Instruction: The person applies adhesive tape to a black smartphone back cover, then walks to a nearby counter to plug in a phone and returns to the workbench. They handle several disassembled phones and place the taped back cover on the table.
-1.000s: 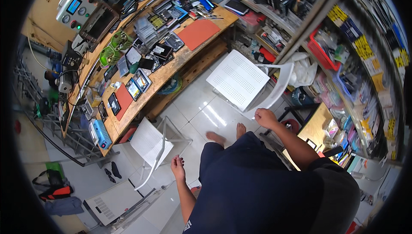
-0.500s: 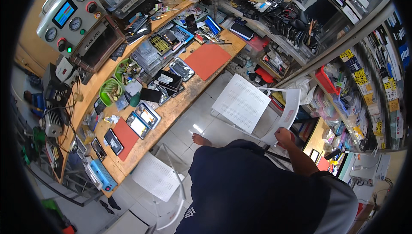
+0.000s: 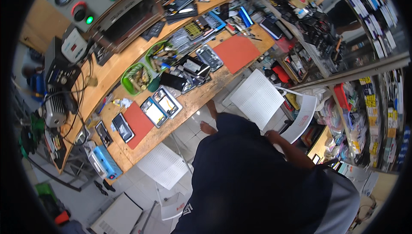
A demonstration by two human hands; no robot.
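Careful with that white perforated chair with the curved backrest [image 3: 258,99]. It's right by your bare right hand [image 3: 272,136], beside the bench. Your fingers look curled, but I can't tell if they're gripping anything, and your left hand's out of view. Clip that backrest and you could stumble; lurch into the worn wooden workbench [image 3: 195,99] and the two opened, pale-faced rectangular devices [image 3: 155,113] near its edge might get knocked off.
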